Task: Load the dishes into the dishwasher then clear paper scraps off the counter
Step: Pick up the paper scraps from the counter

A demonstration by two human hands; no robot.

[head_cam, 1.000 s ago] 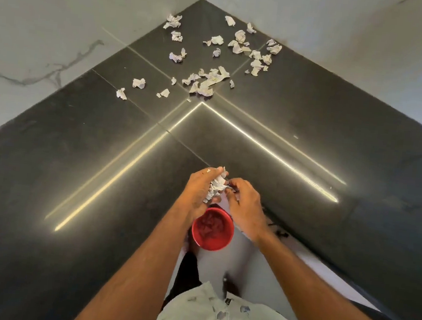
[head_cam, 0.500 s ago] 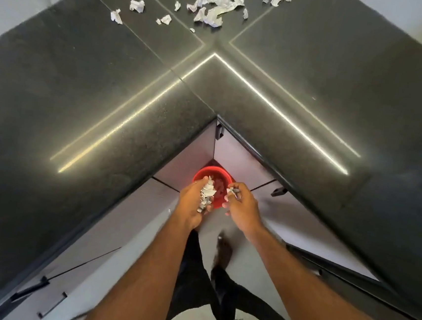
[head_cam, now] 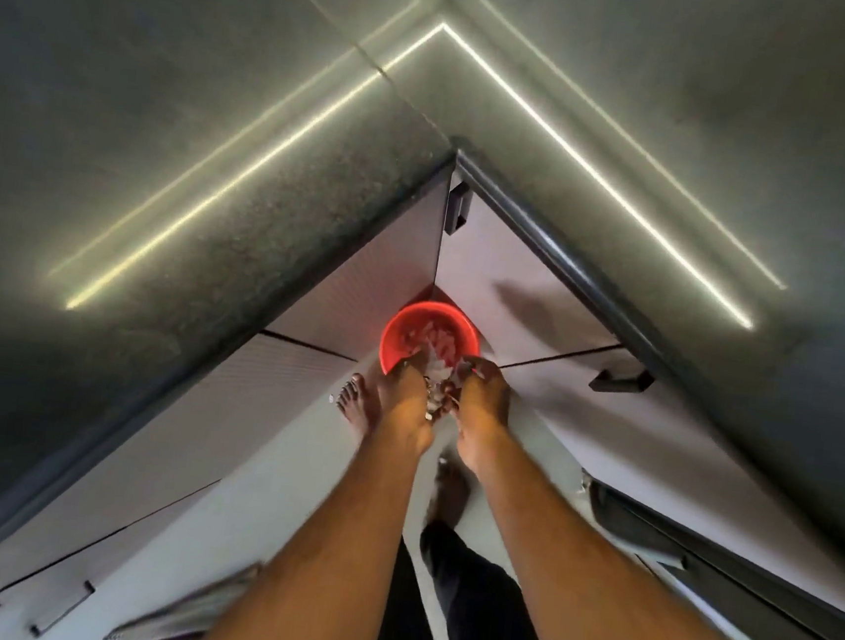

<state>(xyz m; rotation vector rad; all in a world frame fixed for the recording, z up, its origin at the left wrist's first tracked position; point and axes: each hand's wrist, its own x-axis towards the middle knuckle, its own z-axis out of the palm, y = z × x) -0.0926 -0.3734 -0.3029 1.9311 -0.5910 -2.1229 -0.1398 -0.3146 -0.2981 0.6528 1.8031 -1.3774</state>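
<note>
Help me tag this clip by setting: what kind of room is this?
Most likely a home kitchen: a dark L-shaped stone counter meets in a corner over pale cabinet doors with black handles, and a red bin on the floor takes paper scraps.

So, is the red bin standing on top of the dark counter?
No, the red bin stands on the floor in the corner below the counter edge, where both hands drop paper scraps into it.

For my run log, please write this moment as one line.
step: dumping paper scraps | left hand: over red bin | right hand: beside it | bin: on floor
</note>
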